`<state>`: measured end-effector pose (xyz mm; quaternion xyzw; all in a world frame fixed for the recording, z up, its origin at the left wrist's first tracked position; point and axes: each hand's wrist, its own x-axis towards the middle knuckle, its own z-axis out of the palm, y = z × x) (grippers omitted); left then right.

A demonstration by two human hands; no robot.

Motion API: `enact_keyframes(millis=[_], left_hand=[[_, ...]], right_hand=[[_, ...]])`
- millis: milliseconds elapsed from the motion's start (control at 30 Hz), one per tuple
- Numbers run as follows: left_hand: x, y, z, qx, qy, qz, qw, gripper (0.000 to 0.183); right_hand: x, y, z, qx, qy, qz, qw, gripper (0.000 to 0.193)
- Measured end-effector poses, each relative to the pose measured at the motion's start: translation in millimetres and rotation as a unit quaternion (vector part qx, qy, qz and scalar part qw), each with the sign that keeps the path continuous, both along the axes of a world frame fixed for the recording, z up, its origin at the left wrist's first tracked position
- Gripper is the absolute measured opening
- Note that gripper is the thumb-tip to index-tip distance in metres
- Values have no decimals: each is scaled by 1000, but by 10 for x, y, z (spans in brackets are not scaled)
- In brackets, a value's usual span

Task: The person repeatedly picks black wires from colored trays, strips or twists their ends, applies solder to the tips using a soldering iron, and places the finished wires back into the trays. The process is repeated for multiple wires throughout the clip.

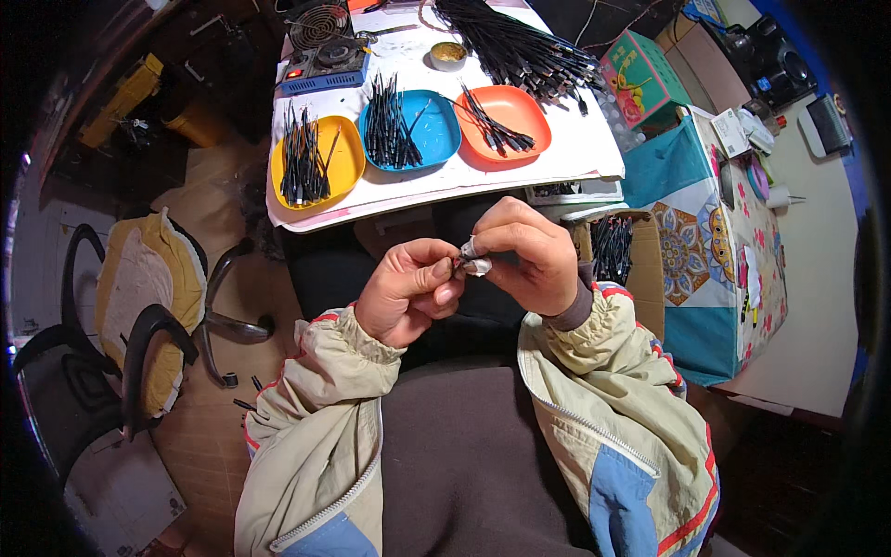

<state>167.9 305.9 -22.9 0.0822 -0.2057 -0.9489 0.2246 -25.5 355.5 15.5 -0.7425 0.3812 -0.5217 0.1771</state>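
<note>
Small part (458, 263), too tiny and covered to name surely, sits near the centre of your view, pinched in your left grip (406, 286) from nine o'clock and met by your right grip (526, 255) from three, pale wraps (477, 267) on its fingertips. Keep both pinches short and level, squeeze lightly, and angle those wraps so they don't hide it, well apart from the orange tray (531, 111) toward one o'clock
</note>
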Motion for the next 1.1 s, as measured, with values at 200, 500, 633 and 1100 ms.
enact_keyframes(millis=[200, 500, 633, 1100], left_hand=[[-35, 19, 113, -81, -56, 71, 993, 16], [85, -101, 390, -462, -255, 206, 824, 12], [4, -183, 377, -480, -263, 186, 816, 12], [-674, -1416, 1182, -755, -349, 262, 489, 8]], right_hand=[[202, 89, -52, 129, -217, 18, 967, 12], [15, -45, -210, 212, -302, 106, 923, 25], [-130, -146, -223, 114, -109, 44, 986, 17], [-254, -376, -819, 248, -198, 64, 946, 15]])
